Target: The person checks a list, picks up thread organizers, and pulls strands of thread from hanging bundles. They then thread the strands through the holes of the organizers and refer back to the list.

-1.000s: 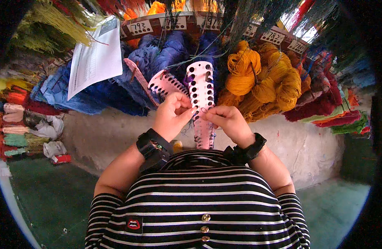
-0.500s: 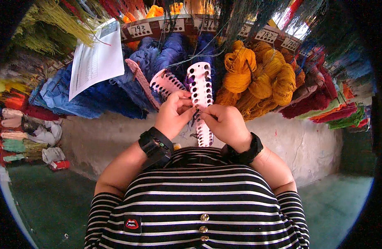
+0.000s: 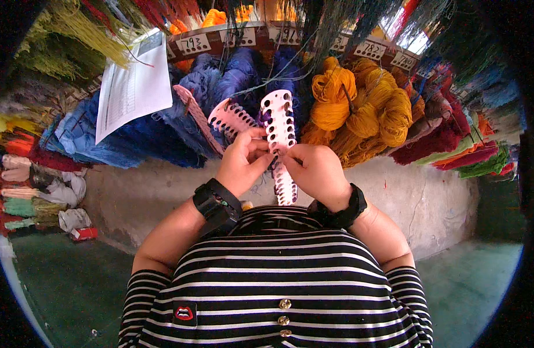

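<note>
A long, pale pink perforated card (image 3: 280, 124), with round holes down both edges, stands between my hands in front of the hanging yarn. My left hand (image 3: 242, 162) is closed at its left edge, thumb and fingers bent around it. From the right, my right hand (image 3: 318, 171) pinches the card's middle with thumb and forefinger. A bit of dark thread shows by the fingertips; which hand grips it is hidden. Behind my left fingers leans a second pink perforated card (image 3: 235, 118). Beside that hangs a pink braided cord (image 3: 198, 116).
Blue yarn skeins (image 3: 238, 72) hang behind the cards, and golden-yellow skeins (image 3: 368, 107) hang to the right. A printed paper sheet (image 3: 133, 87) hangs at the left. Labels line a brown rail (image 3: 214, 40). Dark loose threads (image 3: 330, 29) dangle from above. Below runs a grey wall (image 3: 145, 197).
My right fingertips have shifted slightly on the card, and less of the dark thread shows between the hands. The card's top has tipped a little left. My left hand has hardly moved.
</note>
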A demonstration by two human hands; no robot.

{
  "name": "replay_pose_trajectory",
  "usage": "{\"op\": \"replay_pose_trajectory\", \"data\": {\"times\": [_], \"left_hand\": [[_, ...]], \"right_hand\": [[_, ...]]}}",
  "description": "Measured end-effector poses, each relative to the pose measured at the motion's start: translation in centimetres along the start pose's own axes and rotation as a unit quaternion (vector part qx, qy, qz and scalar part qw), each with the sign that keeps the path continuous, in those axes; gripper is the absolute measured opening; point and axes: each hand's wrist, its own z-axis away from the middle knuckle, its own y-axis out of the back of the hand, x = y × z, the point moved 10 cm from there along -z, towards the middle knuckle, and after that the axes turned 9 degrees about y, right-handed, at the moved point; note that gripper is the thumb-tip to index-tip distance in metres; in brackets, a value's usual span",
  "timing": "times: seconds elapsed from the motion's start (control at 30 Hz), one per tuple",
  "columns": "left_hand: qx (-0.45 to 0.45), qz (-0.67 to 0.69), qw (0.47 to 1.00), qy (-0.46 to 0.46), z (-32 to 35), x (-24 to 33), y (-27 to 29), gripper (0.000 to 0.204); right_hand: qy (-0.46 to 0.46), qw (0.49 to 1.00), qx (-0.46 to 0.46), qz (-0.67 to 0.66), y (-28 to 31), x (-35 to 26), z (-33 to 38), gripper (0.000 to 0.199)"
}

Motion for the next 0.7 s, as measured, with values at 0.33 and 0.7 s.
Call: {"op": "replay_pose_trajectory", "data": {"times": [0.33, 0.7], "left_hand": [[0.006, -0.007, 1.0, -0.01, -0.1, 0.3, -0.1, 0.045], [0.031, 0.007, 0.999, 0.0, -1.1, -0.3, 0.4, 0.042]], "right_hand": [[-0.009, 0.999, -0.036, 0.021, -0.8, 0.9, 0.1, 0.017], [-0.029, 0.997, -0.065, -0.018, -1.1, 1.6, -0.3, 0.022]]}}
